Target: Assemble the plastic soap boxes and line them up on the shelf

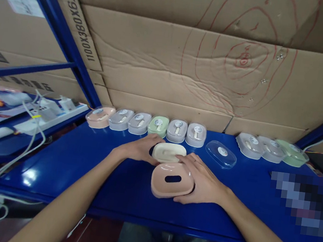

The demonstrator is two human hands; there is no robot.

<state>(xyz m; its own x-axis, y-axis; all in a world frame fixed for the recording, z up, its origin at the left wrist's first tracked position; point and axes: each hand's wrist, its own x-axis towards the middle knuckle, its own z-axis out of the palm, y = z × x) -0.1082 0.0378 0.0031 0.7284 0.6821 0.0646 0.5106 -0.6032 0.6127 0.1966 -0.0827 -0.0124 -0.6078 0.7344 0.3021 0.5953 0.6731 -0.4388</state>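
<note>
My left hand point(141, 148) holds a cream oval insert tray point(168, 152) by its left side, just above the blue table point(85, 166). My right hand point(202, 183) grips the right side of a pink oval soap-box base point(171, 181) with a dark slot in its middle, sitting just in front of the cream tray. A clear plastic lid point(221, 154) lies on the table to the right, apart from both hands.
A row of lidded soap boxes point(149, 124) in pink, grey and green lines the table's back edge, with three more point(271, 149) at the right. Cardboard sheets stand behind. A power strip with white cables point(47, 115) lies on the left shelf.
</note>
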